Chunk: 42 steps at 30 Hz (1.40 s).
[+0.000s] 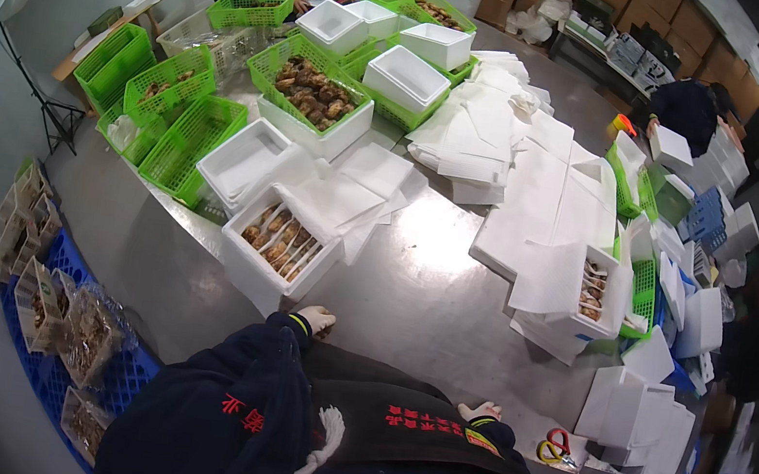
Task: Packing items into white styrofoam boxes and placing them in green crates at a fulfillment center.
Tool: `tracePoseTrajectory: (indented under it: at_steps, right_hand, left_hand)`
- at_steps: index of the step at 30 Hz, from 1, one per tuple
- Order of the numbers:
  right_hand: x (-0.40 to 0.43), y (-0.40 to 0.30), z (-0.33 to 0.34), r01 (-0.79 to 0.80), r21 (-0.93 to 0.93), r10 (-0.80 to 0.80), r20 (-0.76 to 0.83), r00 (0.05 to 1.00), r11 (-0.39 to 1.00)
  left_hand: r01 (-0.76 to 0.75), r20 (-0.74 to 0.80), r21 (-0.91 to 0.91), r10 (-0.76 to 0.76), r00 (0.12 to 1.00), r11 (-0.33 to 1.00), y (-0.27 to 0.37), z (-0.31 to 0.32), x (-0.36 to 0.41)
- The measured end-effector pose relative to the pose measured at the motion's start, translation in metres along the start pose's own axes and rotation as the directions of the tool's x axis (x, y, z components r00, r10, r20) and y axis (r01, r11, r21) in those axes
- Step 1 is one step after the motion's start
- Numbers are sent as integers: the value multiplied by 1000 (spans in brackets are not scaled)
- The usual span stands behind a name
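My left hand, in a pale glove, is curled at the table's near edge, just below a white foam box. Whether it holds anything cannot be made out. Inside that box lie rows of brown mushrooms with white strips between them; a white sheet drapes over its far side. My right hand, also gloved, rests low in front of my apron, partly hidden by the sleeve. Nearest to it is a pair of scissors with red and yellow handles, lying to its right.
Green baskets, one heaped with mushrooms, and foam boxes stand ahead. White sheets are stacked at centre. Another packed foam box sits right. Crates are at left on a blue pallet. People work beyond.
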State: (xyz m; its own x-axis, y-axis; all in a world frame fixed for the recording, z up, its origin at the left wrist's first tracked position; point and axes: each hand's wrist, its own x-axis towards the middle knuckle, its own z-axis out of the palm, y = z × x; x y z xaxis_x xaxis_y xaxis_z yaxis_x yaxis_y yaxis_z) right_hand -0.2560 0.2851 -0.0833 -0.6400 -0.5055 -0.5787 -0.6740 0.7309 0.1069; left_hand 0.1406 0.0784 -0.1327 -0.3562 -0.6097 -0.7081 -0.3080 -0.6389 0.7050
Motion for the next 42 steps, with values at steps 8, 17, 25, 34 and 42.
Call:
tracePoseTrajectory:
  at_steps: [8,17,25,34,42]
  right_hand:
    - [3,2,5,-60,12,60,-4,998,998]
    - [6,2,9,-70,9,70,-22,997,998]
    - [9,1,9,-50,-25,50,-16,999,998]
    - [22,5,21,-66,-59,66,-1,998,996]
    - [16,7,19,-38,-30,37,-34,999,999]
  left_hand:
    - [75,5,-57,-74,997,996,11,4,-5]
    - [128,115,-163,-110,987,978,24,7,-18]
    - [212,180,-260,-168,969,942,2,-3,6]
    - [292,401,-320,-151,903,901,-12,-18,23]
    - [269,425,-293,-127,896,917,-14,-17,27]
